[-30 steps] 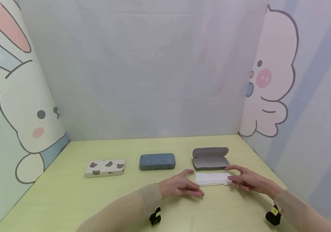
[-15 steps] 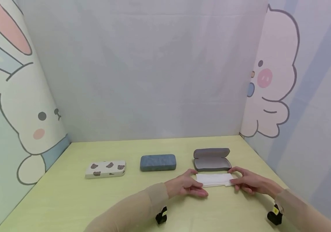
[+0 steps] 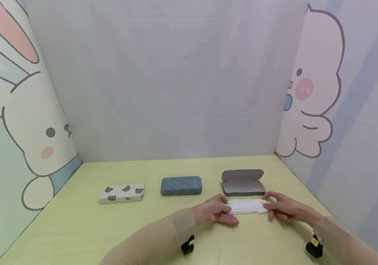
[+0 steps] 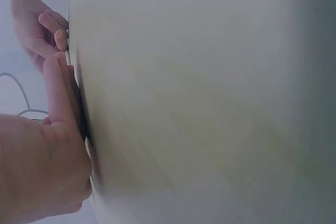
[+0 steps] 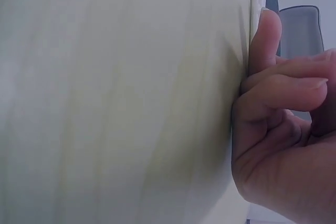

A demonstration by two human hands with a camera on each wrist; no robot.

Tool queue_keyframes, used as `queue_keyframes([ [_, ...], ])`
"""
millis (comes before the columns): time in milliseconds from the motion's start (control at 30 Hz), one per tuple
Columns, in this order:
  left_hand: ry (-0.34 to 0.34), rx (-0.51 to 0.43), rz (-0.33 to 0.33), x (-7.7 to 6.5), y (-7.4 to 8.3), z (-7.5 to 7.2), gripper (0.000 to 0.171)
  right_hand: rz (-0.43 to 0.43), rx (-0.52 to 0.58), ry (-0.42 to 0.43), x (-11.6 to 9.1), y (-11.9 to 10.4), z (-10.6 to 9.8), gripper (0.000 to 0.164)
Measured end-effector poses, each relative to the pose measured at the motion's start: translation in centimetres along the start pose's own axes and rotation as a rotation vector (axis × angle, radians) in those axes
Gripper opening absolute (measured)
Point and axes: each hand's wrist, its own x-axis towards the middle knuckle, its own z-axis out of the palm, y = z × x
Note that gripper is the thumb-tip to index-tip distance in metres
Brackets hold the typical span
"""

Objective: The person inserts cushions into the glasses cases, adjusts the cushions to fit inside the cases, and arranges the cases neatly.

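Observation:
A folded white cloth (image 3: 246,206) lies flat on the table, just in front of an open grey glasses case (image 3: 243,187). At the cloth's left end my left hand (image 3: 214,211) pinches it, thumb on the near side and index finger at the far corner; the other fingers extend along the table. The right end is pinched by my right hand (image 3: 283,207), its lower fingers curled beside the cloth. In the right wrist view the right thumb (image 5: 266,30) rests at the cloth's edge. The left wrist view mostly shows the table and the back of the left hand (image 4: 39,166).
A closed blue glasses case (image 3: 181,186) stands left of the grey one. Farther left is a white case with brown bear prints (image 3: 122,193). Cloth walls with cartoon animals enclose the yellow-green table (image 3: 60,228) at the back and sides.
My left hand has moved right onto the cloth's left end, its thumb and index finger taking hold. The right fingers have drawn in on the right end. The cases stay put.

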Motion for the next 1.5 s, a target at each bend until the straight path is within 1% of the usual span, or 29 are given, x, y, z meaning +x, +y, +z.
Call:
queue_keyframes([
  [100,0.004,0.033,-0.005,-0.1,0.2,0.1,0.017,-0.012,-0.026,0.018,0.0,-0.2,0.2,0.035],
  [200,0.020,0.047,-0.015,-0.1,0.4,0.3,0.011,-0.011,-0.052,0.039,0.1,-0.3,0.3,0.032],
  [367,0.058,0.039,-0.033,-0.2,0.5,0.5,0.008,-0.001,-0.090,0.059,0.2,-0.2,0.4,0.025],
  [533,0.080,0.036,-0.056,-0.1,0.4,0.6,0.008,0.007,-0.091,0.052,0.1,-0.3,0.5,0.022],
  [733,0.069,0.033,-0.060,-0.2,0.3,0.5,0.007,-0.014,-0.071,0.036,-0.2,-0.3,0.4,0.021],
  [833,0.057,0.024,-0.058,-0.3,0.4,0.5,0.007,-0.006,-0.071,0.040,-0.3,-0.6,0.3,0.021],
  [1067,0.037,0.013,-0.007,-0.5,1.0,0.5,0.003,-0.009,-0.095,0.060,-0.1,-1.5,-0.3,0.023],
  [1300,0.033,-0.002,0.002,-0.3,1.5,0.5,0.007,-0.023,-0.051,0.035,0.3,-2.1,-0.9,0.023],
  [1500,0.036,-0.015,0.003,-0.1,2.1,0.4,0.007,-0.038,-0.043,0.010,0.6,-2.5,-1.6,0.022],
])
